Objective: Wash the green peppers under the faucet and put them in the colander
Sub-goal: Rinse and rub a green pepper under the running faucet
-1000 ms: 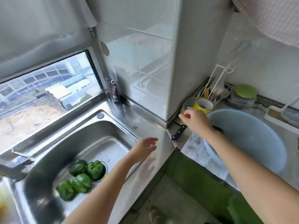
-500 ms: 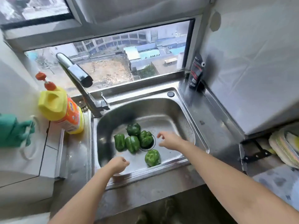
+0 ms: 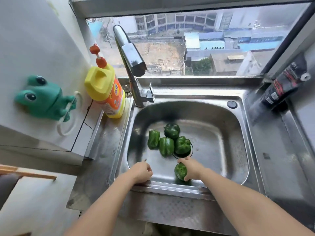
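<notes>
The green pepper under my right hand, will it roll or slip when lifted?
Likely light: the right hand wraps the pepper alone. Its glossy skin may slip. Rounded and lobed, it could roll on the smooth sink floor.

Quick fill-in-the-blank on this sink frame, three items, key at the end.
1. The right hand grips one green pepper inside the ___.
2. ___ more peppers lie bunched beyond it.
3. The bottle left of the faucet has a ___ body.
Missing: sink; four; yellow.
</notes>
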`<action>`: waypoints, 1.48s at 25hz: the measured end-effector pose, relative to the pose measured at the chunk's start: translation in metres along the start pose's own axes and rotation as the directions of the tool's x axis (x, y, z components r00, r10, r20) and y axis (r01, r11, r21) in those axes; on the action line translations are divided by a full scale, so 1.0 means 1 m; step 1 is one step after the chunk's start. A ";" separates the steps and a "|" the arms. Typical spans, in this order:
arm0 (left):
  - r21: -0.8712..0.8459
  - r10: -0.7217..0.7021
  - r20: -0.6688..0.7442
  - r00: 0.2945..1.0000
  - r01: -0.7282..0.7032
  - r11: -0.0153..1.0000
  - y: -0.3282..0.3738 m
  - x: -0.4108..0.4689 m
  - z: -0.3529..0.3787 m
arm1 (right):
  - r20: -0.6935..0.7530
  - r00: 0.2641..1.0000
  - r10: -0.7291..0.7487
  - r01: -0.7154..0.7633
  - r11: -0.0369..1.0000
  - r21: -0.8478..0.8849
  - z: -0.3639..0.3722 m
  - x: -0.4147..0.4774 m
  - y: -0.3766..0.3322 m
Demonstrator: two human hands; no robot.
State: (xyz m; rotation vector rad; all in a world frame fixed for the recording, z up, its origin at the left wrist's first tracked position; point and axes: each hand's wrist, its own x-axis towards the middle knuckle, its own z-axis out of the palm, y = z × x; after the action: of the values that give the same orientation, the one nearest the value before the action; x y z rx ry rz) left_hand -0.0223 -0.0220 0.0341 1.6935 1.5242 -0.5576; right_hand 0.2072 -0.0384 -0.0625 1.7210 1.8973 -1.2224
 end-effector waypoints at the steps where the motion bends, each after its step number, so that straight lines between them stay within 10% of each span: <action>1: 0.000 -0.001 -0.002 1.000 0.001 1.000 -0.001 0.000 0.001 | 0.013 1.000 0.006 -0.006 1.000 0.007 -0.003 0.002 0.001; 6: -0.125 -0.036 0.004 0.999 0.036 0.992 0.001 -0.002 -0.001 | 0.081 0.994 0.069 -0.091 0.946 0.311 -0.048 -0.004 0.002; 9: -0.411 -0.103 0.028 0.994 0.105 0.906 0.011 -0.006 -0.010 | 0.114 0.990 -0.081 -0.032 0.665 0.746 -0.070 -0.021 0.000; 12: -0.859 0.000 0.240 0.971 0.212 0.466 0.030 -0.016 -0.026 | 0.012 0.964 -0.264 0.101 0.409 0.907 -0.096 -0.044 -0.013; 15: -0.953 0.193 0.269 0.943 0.232 0.196 0.049 -0.024 -0.049 | -0.106 0.916 -0.388 0.242 0.323 0.915 -0.124 -0.066 -0.031; 22: -0.955 0.330 0.131 0.935 0.208 -0.210 0.061 -0.030 -0.098 | -0.135 0.840 -0.526 0.435 0.503 0.747 -0.190 -0.084 -0.063; 28: -0.984 0.420 0.044 0.907 0.111 -0.137 0.039 -0.021 -0.116 | -0.411 0.866 -0.284 0.478 0.710 0.517 -0.253 -0.040 -0.096; 37: -0.992 0.525 0.025 0.851 0.086 -0.093 0.021 -0.004 -0.129 | -0.399 0.881 -0.256 0.331 0.934 0.132 -0.266 0.048 -0.149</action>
State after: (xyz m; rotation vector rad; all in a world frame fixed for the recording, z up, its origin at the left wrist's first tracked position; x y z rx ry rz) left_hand -0.0254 0.0767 0.1199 0.4208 0.7137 0.4481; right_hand 0.1416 0.2038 0.1175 1.9340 2.4111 -1.2936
